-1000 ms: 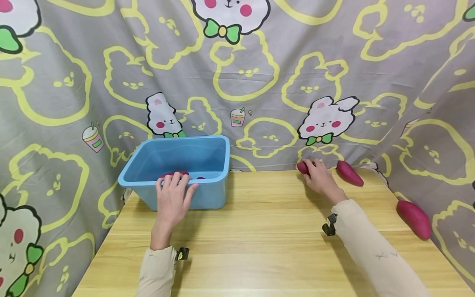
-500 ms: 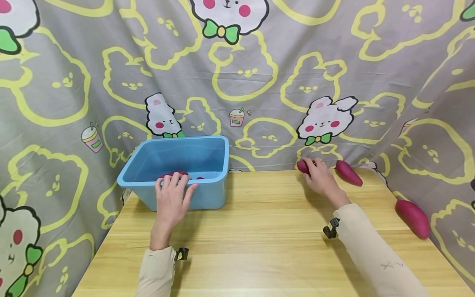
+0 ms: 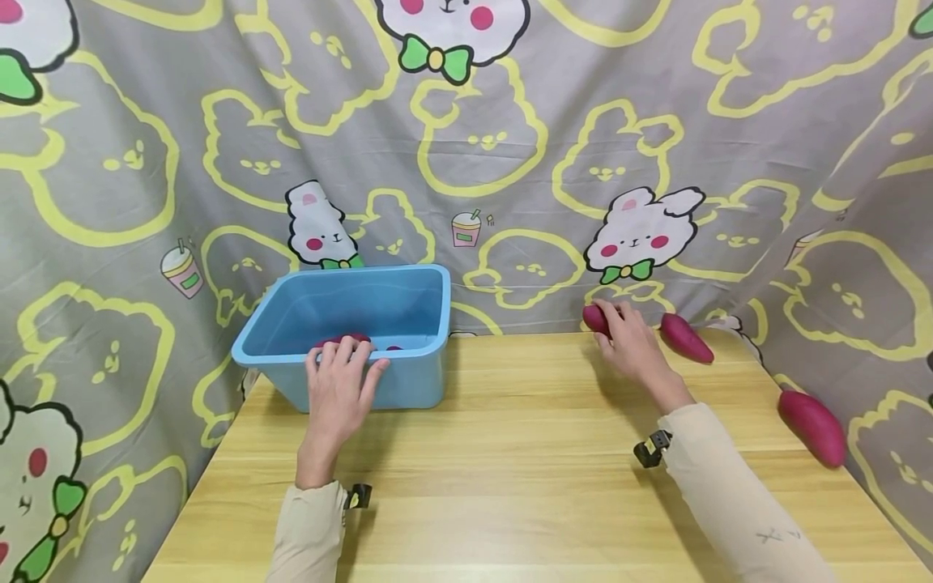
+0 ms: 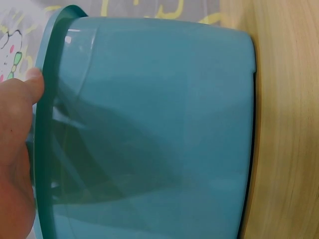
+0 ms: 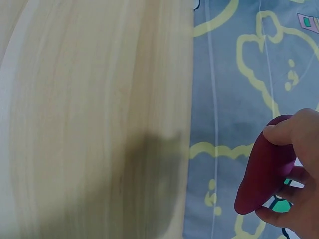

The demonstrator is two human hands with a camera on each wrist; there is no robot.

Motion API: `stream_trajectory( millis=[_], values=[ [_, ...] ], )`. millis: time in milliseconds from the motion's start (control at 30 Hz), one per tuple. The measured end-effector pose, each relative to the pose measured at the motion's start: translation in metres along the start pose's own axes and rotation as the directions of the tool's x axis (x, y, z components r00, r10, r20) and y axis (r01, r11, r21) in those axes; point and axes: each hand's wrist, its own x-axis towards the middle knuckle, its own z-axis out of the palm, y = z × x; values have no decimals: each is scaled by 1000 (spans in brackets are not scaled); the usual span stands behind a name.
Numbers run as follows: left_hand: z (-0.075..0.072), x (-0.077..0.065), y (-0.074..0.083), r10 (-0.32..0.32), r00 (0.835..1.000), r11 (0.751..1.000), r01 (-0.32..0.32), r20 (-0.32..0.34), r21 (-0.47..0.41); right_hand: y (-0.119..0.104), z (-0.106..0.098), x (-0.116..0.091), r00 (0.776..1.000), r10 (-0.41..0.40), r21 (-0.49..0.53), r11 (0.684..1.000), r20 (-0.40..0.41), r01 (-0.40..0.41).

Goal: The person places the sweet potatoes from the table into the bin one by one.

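At the far edge of the table, my right hand grips a purple sweet potato between thumb and fingers. The right wrist view shows this sweet potato held slightly above the table edge, against the cloth. My left hand holds the near rim of a blue plastic bin, its fingers bent over the edge. Inside the bin lie a sweet potato, partly hidden by the fingers, and a small bit of another purple one. The left wrist view shows the thumb at the rim of the bin.
Two more sweet potatoes lie to the right: one at the back just beyond my right hand, another by the table's right edge. A patterned grey cloth hangs behind and beside the wooden table.
My right hand has lifted the sweet potato slightly from the table's back edge. The left hand stays on the bin's rim, and the bin has not moved.
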Motion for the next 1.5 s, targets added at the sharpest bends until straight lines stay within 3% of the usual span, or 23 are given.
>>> stream_trajectory(
  millis=[733, 1500],
  values=[
    [0, 1, 1, 4, 1000, 1000, -4, -4, 1, -26, -13, -1, 998, -36, 54, 998, -55, 39],
    [-1, -1, 2, 0, 1000, 1000, 0, -5, -1, -53, -18, -7, 984, -64, 150, 985, -166, 89]
  ],
)
